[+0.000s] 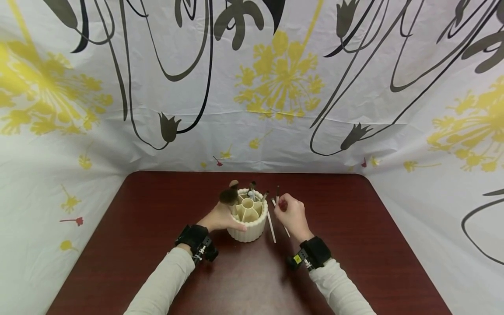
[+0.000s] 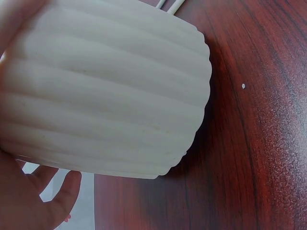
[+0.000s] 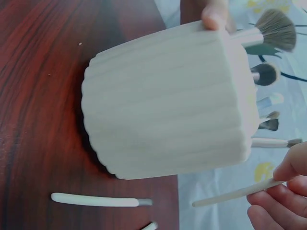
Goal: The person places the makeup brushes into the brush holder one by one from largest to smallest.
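A cream, ribbed makeup brush holder (image 1: 247, 235) with divided compartments stands on the table, several makeup brushes upright in it. My left hand (image 1: 221, 217) grips its left side, thumb across the front; the ribbed wall fills most of the left wrist view. Right of the holder, my right hand (image 1: 293, 215) pinches a slim, pale-handled makeup brush (image 3: 230, 195) between thumb and fingers. Its handle slants downward in the right wrist view, and the fingers hide its upper part. Beside the holder lies another white-handled brush (image 3: 96, 200) with a grey ferrule. Part of a further brush (image 3: 151, 226) shows at the bottom edge.
The dark red-brown wooden table (image 1: 165, 192) has rounded far corners. A white cloth (image 1: 189, 100) with yellow and grey plant prints hangs behind it and along both sides. A large fluffy dark brush head (image 1: 228, 197) rises from the holder's left side, near my left hand.
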Tool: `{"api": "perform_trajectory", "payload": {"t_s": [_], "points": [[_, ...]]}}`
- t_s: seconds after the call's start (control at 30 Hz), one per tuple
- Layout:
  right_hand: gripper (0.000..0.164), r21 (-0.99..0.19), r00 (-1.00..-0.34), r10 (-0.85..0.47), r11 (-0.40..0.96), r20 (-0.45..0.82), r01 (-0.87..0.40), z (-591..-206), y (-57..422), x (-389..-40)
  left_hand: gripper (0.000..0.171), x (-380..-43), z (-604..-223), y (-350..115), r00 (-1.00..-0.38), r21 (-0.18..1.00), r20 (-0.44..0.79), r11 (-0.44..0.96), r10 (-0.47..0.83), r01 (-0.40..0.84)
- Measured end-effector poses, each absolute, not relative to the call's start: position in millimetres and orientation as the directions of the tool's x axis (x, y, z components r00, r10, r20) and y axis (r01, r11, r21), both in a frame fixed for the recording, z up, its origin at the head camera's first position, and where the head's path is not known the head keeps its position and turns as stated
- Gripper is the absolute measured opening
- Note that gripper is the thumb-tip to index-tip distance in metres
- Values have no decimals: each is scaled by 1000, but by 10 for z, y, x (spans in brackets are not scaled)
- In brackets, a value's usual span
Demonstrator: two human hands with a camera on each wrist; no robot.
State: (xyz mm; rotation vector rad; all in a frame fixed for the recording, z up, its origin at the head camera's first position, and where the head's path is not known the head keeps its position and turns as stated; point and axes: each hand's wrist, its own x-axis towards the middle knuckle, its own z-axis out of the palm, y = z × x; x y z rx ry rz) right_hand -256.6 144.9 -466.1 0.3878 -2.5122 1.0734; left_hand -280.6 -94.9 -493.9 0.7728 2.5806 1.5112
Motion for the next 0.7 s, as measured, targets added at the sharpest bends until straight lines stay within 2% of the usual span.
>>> {"api": "perform_trajectory", "payload": {"t_s": [0.33,0.43,0.7], "points": [[9,-623,-861,-106,647,498,-440,-4526,1398,-2550,140,-2829,-4959,-945,-868,836,212,376,449,399],[9,-625,-856,-113,636,505,-453,-4497,1387,-2548,138,-2816,-4957,-948,-875,817,200,418,441,397],[10,-617,-829,-118,613,546,-493,-4406,1334,-2526,139,-2833,-4965,-946,-856,823,249,367,453,434]]}}
